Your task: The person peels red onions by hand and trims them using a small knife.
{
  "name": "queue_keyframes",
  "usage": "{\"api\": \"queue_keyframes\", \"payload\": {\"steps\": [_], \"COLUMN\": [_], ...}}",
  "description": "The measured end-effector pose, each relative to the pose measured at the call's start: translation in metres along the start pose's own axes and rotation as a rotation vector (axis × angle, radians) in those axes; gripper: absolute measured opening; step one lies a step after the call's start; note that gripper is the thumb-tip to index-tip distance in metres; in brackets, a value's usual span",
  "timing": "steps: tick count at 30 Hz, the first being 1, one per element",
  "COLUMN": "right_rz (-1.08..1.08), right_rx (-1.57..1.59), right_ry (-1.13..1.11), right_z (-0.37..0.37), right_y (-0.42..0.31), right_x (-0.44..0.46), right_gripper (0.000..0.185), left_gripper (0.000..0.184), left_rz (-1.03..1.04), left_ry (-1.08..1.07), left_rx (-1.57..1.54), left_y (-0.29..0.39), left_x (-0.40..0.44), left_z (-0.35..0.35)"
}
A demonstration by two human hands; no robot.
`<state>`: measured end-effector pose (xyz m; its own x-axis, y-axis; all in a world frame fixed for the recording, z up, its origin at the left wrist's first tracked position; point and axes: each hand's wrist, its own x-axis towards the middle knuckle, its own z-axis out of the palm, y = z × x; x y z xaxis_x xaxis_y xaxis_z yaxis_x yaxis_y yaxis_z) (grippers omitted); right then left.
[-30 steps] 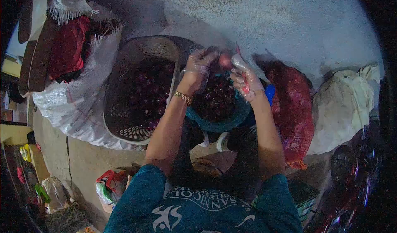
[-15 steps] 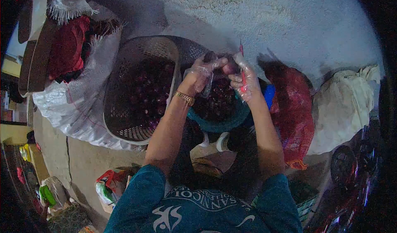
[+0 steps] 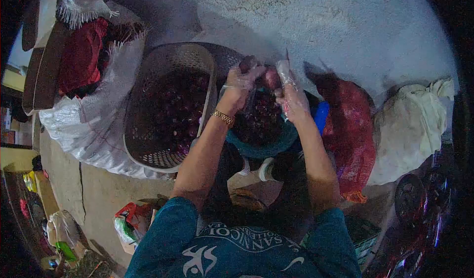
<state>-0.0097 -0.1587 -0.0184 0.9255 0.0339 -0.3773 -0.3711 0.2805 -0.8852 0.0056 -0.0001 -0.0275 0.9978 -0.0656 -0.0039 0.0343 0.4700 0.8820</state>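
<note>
My left hand point(image 3: 240, 84), in a clear plastic glove, is closed round a red onion point(image 3: 270, 78) at its fingertips. A second dark, round piece point(image 3: 248, 62), probably an onion too, sits at the top of the same hand. Close beside it, my gloved right hand point(image 3: 294, 99) grips a small knife point(image 3: 287, 56) with its blade pointing up; the red handle is mostly hidden by the fingers. My right thumb is at or against the onion. Below both hands stands a teal tub point(image 3: 256, 152) holding many dark red onions point(image 3: 256, 122).
To the left is a grey plastic crate point(image 3: 214, 88) of onions, beside a white woven sack point(image 3: 89, 135). On the right stand a red mesh sack point(image 3: 350, 130) and a pale sack point(image 3: 412, 130). A rough wall point(image 3: 321, 21) rises behind; a plastic bag point(image 3: 129, 223) lies near my left elbow.
The onion has turned and moved slightly in my left fingers. My right hand has rotated, so less of the red knife handle shows. Both hands stay over the tub.
</note>
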Motion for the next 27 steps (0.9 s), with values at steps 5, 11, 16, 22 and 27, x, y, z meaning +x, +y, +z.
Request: {"api": "queue_keyframes", "payload": {"steps": [5, 11, 16, 22, 27], "right_rz": [0.017, 0.13, 0.176, 0.177, 0.141], "right_rx": [0.004, 0.287, 0.417, 0.411, 0.18], "right_ry": [-0.094, -0.15, -0.149, -0.257, -0.171], "right_z": [0.005, 0.003, 0.0, 0.0, 0.004], "right_y": [-0.01, -0.014, -0.008, -0.005, -0.008], "right_x": [-0.005, -0.002, 0.003, 0.003, -0.002], "right_gripper": [0.048, 0.041, 0.038, 0.036, 0.036], "left_gripper": [0.027, 0.019, 0.021, 0.02, 0.017], "left_rz": [-0.063, -0.07, -0.055, -0.091, -0.074], "left_ry": [0.055, 0.037, 0.001, -0.003, 0.035], "left_rx": [-0.074, -0.249, -0.353, -0.331, -0.379], "left_y": [0.007, -0.005, 0.003, -0.005, 0.001], "left_x": [-0.002, -0.003, -0.008, -0.002, -0.006], "left_z": [0.004, -0.01, -0.009, -0.014, -0.009]}}
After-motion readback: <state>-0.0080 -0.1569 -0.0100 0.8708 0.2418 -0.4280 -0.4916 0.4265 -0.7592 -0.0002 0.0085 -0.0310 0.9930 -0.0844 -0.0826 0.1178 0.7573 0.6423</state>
